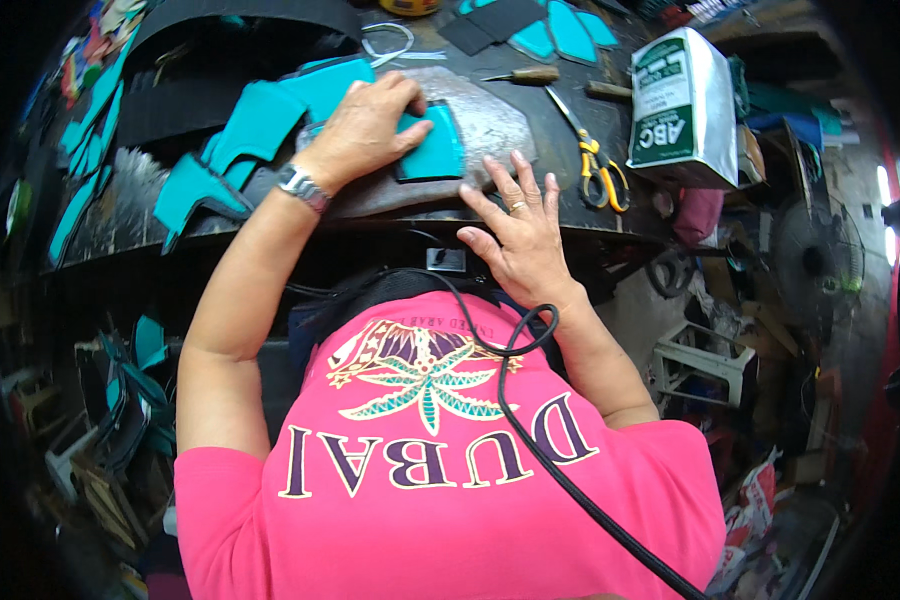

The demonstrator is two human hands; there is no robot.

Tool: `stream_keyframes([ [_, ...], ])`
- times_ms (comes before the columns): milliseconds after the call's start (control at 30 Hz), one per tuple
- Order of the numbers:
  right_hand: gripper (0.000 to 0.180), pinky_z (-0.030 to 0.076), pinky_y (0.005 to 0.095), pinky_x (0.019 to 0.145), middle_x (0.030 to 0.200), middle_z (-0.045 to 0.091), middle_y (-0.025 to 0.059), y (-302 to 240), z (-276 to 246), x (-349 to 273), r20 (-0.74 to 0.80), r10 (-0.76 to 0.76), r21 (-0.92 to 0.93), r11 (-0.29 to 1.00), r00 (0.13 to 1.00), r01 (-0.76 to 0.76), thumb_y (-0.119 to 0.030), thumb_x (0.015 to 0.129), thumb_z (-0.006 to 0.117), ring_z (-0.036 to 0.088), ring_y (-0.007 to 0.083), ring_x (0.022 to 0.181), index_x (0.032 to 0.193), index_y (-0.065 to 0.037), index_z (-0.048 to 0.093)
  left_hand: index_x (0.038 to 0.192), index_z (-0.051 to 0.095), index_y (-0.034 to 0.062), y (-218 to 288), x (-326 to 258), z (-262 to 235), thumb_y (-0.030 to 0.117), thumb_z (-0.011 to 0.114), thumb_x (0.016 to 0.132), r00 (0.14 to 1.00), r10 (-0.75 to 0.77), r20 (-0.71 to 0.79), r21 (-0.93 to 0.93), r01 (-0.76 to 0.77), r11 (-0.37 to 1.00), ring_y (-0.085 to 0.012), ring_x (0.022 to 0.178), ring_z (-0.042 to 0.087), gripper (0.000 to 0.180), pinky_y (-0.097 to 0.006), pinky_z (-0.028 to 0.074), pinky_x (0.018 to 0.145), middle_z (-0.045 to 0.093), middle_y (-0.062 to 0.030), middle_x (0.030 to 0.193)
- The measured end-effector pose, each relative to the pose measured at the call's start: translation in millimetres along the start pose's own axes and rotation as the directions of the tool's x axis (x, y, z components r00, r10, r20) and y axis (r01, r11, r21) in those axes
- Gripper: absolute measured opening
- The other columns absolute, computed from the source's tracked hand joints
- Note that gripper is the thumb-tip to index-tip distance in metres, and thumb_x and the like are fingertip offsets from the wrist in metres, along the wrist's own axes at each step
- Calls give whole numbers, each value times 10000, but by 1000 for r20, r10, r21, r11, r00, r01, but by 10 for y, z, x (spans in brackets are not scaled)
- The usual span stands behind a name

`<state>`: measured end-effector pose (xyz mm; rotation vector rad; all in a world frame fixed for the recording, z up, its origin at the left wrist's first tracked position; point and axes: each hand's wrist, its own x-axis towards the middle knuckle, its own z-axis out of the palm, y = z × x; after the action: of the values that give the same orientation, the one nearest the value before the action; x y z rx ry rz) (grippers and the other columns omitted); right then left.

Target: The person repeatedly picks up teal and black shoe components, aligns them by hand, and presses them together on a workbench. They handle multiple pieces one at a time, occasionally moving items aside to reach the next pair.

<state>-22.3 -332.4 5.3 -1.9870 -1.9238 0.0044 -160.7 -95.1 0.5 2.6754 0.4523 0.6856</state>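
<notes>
A teal cut piece [438, 145] with a black edge lies flat on a worn grey slab [490, 112] on the dark table. My left hand [368, 128] is curled over the piece's left side, thumb and fingers bent onto it; its fingertips are partly hidden. To the right, my right hand [518, 228] is spread at the slab's near edge, holding nothing. More teal cut pieces [258, 122] overlap on the table left of my left hand. Yellow-and-black handled scissors [598, 165] lie right of the slab.
Beyond the slab rests a wooden-handled pointed tool [526, 75]. A green-and-white package [678, 105] stands at the right. Black sheet material [240, 40] curves across the back left. A black cord [550, 455] runs over my shirt; a white stool [705, 362] stands below right.
</notes>
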Motion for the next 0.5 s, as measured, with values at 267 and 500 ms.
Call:
stream_keyframes([
  [267, 490, 488, 251, 485, 813, 684, 111, 1119, -534, -372, 96, 811, 968, 58, 577, -243, -186, 997, 635, 670, 177, 595, 1417, -49, 424, 1142, 685, 98, 74, 51, -208, 127, 747, 866, 974, -83, 209, -85, 103, 991, -306, 1183, 618, 284, -409, 495, 1027, 642, -111, 1243],
  [500, 326, 406, 252, 422, 762, 655, 103, 2232, -548, -422, 266, 840, 936, -110, 472, -333, -103, 918, 685, 575, 151, 502, 1196, -65, 520, 1152, 699, 103, 14, 45, -13, 109, 688, 926, 995, -92, 42, -179, 98, 979, -298, 1132, 637, 227, -385, 512, 983, 672, -104, 1206],
])
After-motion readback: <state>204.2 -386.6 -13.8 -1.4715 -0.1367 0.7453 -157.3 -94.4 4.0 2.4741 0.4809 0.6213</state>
